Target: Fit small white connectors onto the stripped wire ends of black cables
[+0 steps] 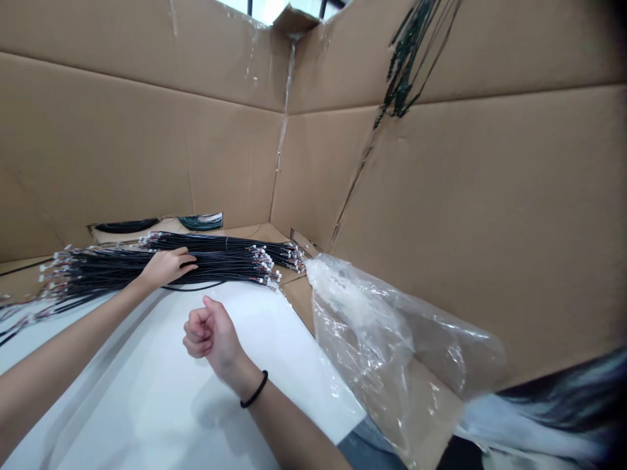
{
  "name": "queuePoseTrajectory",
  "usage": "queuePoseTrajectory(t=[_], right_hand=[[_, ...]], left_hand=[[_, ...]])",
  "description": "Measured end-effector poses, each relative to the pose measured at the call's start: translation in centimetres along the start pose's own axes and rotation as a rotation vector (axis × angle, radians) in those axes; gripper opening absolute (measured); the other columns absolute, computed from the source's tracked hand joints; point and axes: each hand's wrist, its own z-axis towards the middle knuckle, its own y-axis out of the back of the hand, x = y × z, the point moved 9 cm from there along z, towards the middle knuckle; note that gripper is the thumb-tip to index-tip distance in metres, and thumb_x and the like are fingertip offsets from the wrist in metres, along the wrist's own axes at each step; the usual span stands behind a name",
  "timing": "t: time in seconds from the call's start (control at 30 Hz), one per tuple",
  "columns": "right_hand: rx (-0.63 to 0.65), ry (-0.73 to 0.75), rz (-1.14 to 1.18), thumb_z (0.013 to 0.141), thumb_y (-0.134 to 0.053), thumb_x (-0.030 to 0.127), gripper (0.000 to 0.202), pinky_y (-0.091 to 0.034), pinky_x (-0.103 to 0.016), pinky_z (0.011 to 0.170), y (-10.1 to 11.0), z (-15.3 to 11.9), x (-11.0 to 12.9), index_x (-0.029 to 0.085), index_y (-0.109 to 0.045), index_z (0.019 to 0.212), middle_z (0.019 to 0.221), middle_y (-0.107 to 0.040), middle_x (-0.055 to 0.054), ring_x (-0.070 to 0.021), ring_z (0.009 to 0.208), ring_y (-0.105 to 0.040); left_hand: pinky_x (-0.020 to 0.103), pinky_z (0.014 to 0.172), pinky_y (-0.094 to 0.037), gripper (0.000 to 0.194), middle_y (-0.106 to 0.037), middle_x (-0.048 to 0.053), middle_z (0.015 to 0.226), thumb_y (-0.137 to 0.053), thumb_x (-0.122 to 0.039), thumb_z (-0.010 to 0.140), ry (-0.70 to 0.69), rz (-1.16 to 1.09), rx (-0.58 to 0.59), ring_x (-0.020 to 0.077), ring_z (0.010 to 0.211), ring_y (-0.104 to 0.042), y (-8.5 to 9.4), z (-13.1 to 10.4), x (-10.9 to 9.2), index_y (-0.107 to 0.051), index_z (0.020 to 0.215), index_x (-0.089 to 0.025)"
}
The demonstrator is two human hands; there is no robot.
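The cables lie parallel, presumably to keep their connectors grouped, with the left hand upon them, its grip unclear, and the right hand curled, apparently empty.

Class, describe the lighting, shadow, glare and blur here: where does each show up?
Head view: the opening at the top is washed out; head view: glints streak the clear plastic bag; head view: a soft shadow lies on the white surface below the right hand; head view: the lower-right material looks blurred.
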Motion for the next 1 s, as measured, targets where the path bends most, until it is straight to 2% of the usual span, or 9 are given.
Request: queuePoseTrajectory(t=[0.17, 0.3, 0.4, 0.53, 0.67, 0.77, 0.9, 1.0], right_hand=[[-0.026, 0.02, -0.012, 0.086, -0.043, 0.049, 0.052, -0.005, -0.017, 0.035, 0.6, 0.2, 0.4, 0.018, -0.035, 0.044, 0.04, -0.02, 0.009, -0.0031, 0.032, -0.012], [-0.054, 0.036, -0.024, 0.082, -0.047, 0.053, 0.054, -0.005, -0.017, 0.035, 1.5, 0.5, 0.8, 0.018, -0.034, 0.043, 0.04, -0.019, 0.009, -0.0028, 0.032, -0.013], [-0.067, 0.036, -0.031, 0.081, -0.049, 0.055, 0.055, -0.006, -0.017, 0.035, 1.9, 0.7, 0.9, 0.018, -0.034, 0.043, 0.04, -0.019, 0.01, -0.0027, 0.032, -0.013], [-0.073, 0.022, -0.049, 0.079, -0.053, 0.056, 0.056, -0.006, -0.017, 0.035, 2.3, 0.9, 0.6, 0.018, -0.034, 0.043, 0.04, -0.019, 0.01, -0.0024, 0.032, -0.013], [-0.084, 0.0, -0.083, 0.079, -0.054, 0.054, 0.055, -0.005, -0.017, 0.035, 2.6, 1.1, 0.0, 0.018, -0.035, 0.043, 0.04, -0.02, 0.01, -0.0024, 0.032, -0.014], [-0.108, -0.001, -0.109, 0.08, -0.053, 0.051, 0.053, -0.005, -0.017, 0.035, 3.1, 1.1, -0.2, 0.017, -0.036, 0.043, 0.04, -0.02, 0.009, -0.0024, 0.032, -0.014], [-0.156, 0.021, -0.142, 0.08, -0.053, 0.049, 0.051, -0.006, -0.017, 0.034, 3.7, 0.9, -0.2, 0.018, -0.036, 0.043, 0.041, -0.019, 0.009, -0.0026, 0.032, -0.014], [-0.195, 0.054, -0.164, 0.079, -0.054, 0.048, 0.05, -0.007, -0.017, 0.034, 4.2, 0.8, 0.1, 0.018, -0.035, 0.044, 0.042, -0.02, 0.009, -0.0028, 0.033, -0.015]], left_hand=[[0.025, 0.053, -0.038, 0.04, -0.069, 0.009, 0.092, -0.042, -0.044, 0.093, 0.024, 0.037, 0.027, 0.021, 0.074, -0.065, 1.2, -0.8, 0.5, -0.073, 0.098, -0.018], [0.026, 0.057, -0.041, 0.038, -0.07, 0.009, 0.095, -0.043, -0.043, 0.093, 0.06, 0.056, 0.07, 0.0224, 0.078, -0.067, 3.0, -4.1, 0.8, -0.071, 0.1, -0.019], [0.027, 0.059, -0.041, 0.036, -0.07, 0.007, 0.097, -0.041, -0.04, 0.093, 0.11, 0.067, 0.13, 0.0216, 0.078, -0.067, 4.5, -8.4, 1.4, -0.071, 0.103, -0.021], [0.027, 0.059, -0.04, 0.038, -0.07, 0.007, 0.097, -0.038, -0.038, 0.093, 0.237, 0.102, 0.211, 0.0219, 0.08, -0.067, 7.0, -15.7, 2.6, -0.071, 0.104, -0.022], [0.027, 0.062, -0.041, 0.039, -0.07, 0.006, 0.102, -0.037, -0.039, 0.092, 0.413, 0.135, 0.273, 0.0209, 0.08, -0.066, 9.9, -22.8, 4.1, -0.071, 0.103, -0.022], [0.027, 0.06, -0.04, 0.039, -0.069, 0.005, 0.104, -0.036, -0.037, 0.091, 0.6, 0.164, 0.283, 0.0185, 0.073, -0.065, 12.2, -27.5, 5.4, -0.07, 0.103, -0.021], [0.03, 0.061, -0.043, 0.039, -0.065, 0.006, 0.112, -0.04, -0.038, 0.088, 0.85, 0.204, 0.262, 0.0216, 0.079, -0.065, 14.6, -32.5, 6.9, -0.066, 0.109, -0.021], [0.034, 0.073, -0.046, 0.043, -0.06, 0.011, 0.119, -0.04, -0.038, 0.086, 0.985, 0.231, 0.226, 0.0274, 0.095, -0.063, 15.6, -34.8, 7.9, -0.061, 0.117, -0.018]])
